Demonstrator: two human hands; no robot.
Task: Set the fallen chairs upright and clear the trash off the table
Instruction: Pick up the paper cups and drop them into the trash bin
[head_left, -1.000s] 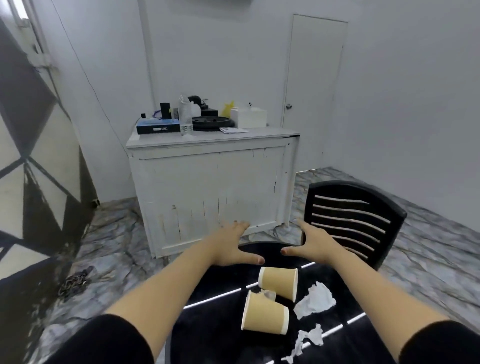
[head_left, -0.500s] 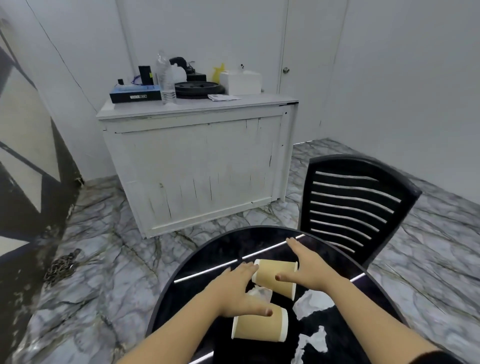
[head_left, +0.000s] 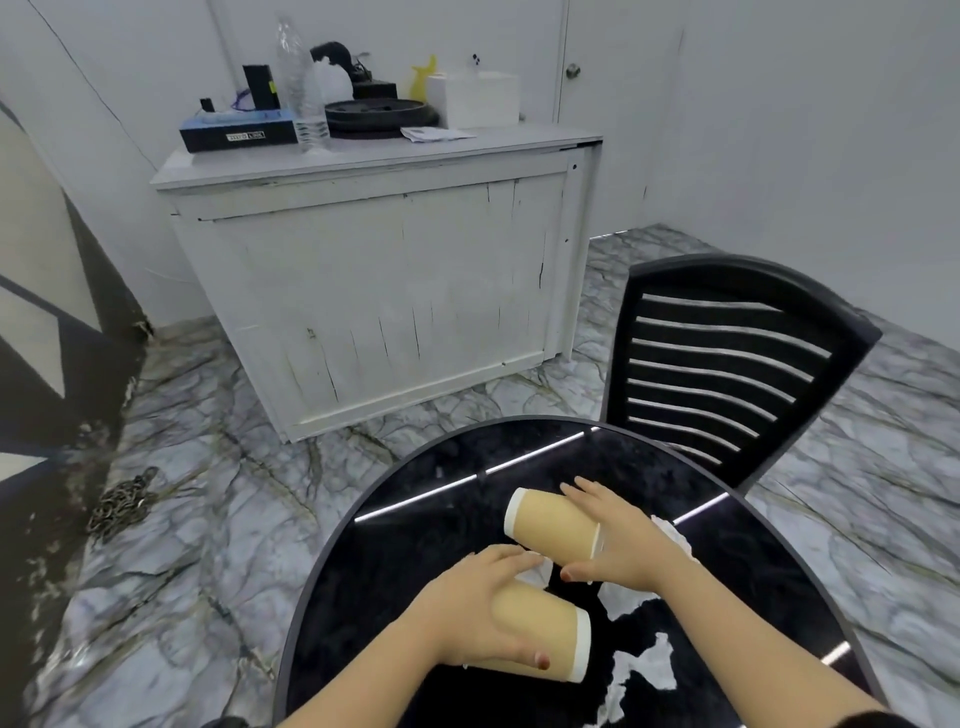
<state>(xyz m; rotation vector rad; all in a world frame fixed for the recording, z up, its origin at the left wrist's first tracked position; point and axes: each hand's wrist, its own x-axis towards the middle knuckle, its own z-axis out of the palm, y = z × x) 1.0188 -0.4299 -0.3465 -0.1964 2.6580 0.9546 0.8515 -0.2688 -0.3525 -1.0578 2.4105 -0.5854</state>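
Trash part just started: left hand (head_left: 483, 613) grip wraps the near cup (head_left: 540, 634), lying on its side on the black desk (head_left: 415, 545). Right hand (head_left: 618, 540) grip clamps the far cup (head_left: 550, 525), also tipped, w/ paper bits (head_left: 644, 665) beside. Can't see inside either cup. Chair (head_left: 727, 364) behind stands up.

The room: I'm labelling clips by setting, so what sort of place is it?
Probably a small break or back room: a round black table with paper cups, a black chair, and a worn white cabinet.
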